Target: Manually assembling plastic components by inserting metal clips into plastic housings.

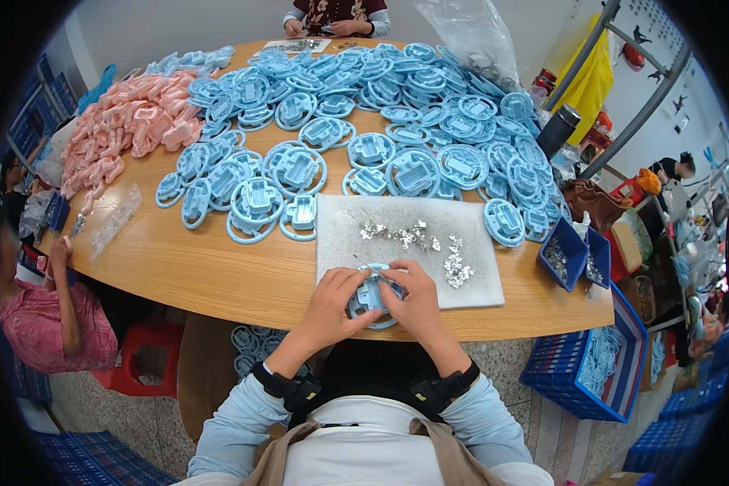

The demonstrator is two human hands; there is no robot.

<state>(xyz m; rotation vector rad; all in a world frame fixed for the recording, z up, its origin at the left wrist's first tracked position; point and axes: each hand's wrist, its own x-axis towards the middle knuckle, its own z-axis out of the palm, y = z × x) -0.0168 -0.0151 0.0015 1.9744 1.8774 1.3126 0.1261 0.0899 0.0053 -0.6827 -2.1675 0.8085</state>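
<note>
At the table's front edge, my left hand and my right hand hold a light-blue round plastic part between them, over the lower edge of a white pad. Both hands are closed around its sides, fingers meeting at the top. A thin metal sliver, perhaps a tool, slants between the fingertips; which hand grips it I cannot tell. Small shiny metal pieces lie loosely on the pad beyond my hands, with another cluster to the right. My fingers hide part of the blue piece.
Light-blue round parts are heaped across the wooden table, with pink parts at left. Blue bins of small metal pieces stand at right, above a blue crate. Other people sit at left and at the far side.
</note>
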